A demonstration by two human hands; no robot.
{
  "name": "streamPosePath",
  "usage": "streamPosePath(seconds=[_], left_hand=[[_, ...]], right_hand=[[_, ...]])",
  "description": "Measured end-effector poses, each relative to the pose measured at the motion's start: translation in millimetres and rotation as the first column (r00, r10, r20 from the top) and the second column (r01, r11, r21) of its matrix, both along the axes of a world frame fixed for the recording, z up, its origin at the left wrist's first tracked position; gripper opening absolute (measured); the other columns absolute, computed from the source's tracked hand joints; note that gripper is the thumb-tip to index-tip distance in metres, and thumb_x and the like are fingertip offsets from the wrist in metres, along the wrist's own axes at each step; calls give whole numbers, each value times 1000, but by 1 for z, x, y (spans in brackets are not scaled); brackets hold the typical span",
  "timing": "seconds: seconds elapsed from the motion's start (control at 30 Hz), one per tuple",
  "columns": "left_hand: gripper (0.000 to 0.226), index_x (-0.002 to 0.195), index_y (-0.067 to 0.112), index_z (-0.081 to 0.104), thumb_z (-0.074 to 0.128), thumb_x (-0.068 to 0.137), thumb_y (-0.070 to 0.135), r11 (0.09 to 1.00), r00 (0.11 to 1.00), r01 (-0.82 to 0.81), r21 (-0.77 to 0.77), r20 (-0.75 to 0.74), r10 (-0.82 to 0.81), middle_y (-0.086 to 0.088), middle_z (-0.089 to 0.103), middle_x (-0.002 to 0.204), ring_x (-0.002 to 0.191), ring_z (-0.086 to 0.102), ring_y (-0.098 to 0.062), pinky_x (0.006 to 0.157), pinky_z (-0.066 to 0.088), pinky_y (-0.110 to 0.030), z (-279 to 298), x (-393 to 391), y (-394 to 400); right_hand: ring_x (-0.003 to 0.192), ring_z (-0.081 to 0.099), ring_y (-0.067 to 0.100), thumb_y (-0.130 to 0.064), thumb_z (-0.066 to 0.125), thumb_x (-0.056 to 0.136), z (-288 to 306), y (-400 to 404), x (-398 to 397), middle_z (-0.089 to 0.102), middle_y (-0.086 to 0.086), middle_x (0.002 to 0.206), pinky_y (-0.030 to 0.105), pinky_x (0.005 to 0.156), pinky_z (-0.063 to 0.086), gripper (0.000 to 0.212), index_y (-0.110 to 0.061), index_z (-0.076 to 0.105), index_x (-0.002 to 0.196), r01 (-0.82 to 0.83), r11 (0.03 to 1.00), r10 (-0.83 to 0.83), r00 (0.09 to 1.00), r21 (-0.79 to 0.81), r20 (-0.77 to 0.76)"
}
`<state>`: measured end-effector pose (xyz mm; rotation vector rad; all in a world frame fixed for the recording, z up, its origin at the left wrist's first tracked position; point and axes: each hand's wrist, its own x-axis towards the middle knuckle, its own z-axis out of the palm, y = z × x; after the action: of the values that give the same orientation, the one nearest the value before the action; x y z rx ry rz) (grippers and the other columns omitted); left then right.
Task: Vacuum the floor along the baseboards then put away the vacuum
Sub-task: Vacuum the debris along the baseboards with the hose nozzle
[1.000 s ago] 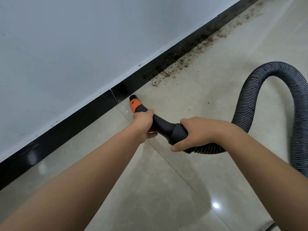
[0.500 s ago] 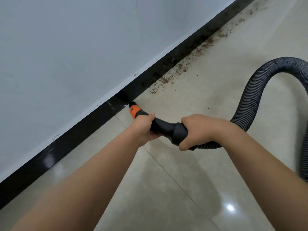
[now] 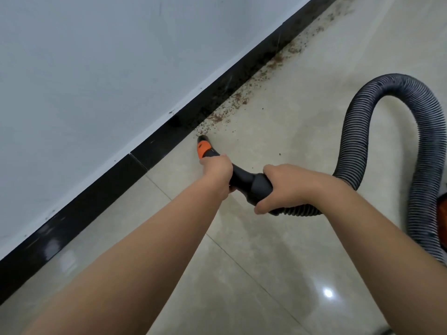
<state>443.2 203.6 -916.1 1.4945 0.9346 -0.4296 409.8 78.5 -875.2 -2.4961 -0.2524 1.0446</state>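
Observation:
I hold a black vacuum nozzle [image 3: 244, 178] with an orange tip [image 3: 202, 147]. My left hand [image 3: 217, 174] grips the nozzle just behind the orange tip. My right hand [image 3: 287, 187] grips the thick cuff where the ribbed black hose [image 3: 360, 122] joins. The tip points at the near end of a trail of brown crumbs [image 3: 229, 110] lying on the beige tile along the black baseboard [image 3: 169, 139]. The hose arches up on the right and drops toward an orange vacuum body [image 3: 442, 221] at the right edge.
A pale grey wall [image 3: 108, 68] rises above the baseboard on the left. Glossy beige floor tiles [image 3: 266, 274] spread below and to the right. More crumbs [image 3: 316, 30] continue along the baseboard toward the top right.
The nozzle tip has slid rightward along the baseboard, from the baseboard seam up to the near edge of the crumb trail. Both hands keep their grip. The hose arch has shifted with it.

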Motion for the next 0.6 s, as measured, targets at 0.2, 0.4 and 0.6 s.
streamPosePath(seconds=[0.2,0.4,0.6], left_hand=[[58,147,16,8,36,98,29,988,988,-155,-21,-18,155,-15,34,144,126,41,-37,103,39,-49,-9,-16,-25],[63,149,21,-3,35,99,30,980,982,-189,-61,15,190,-11,35,145,125,43,-34,105,38,-44,-10,-22,-15],[59,148,28,8,39,99,25,948,940,-303,-95,135,314,-7,45,137,114,50,-26,82,34,-27,-10,-17,2]], right_hand=[[77,66,16,-35,75,69,14,-17,-4,65,-4,76,31,69,53,35,-18,54,92,-29,992,18,995,-120,-94],[65,62,11,-31,74,68,11,-4,4,63,-8,67,27,63,51,32,-19,54,90,-38,990,24,995,-134,-101],[67,60,10,-31,73,69,-5,20,8,64,-7,71,27,61,50,35,-18,50,92,40,995,-46,996,-87,-74]])
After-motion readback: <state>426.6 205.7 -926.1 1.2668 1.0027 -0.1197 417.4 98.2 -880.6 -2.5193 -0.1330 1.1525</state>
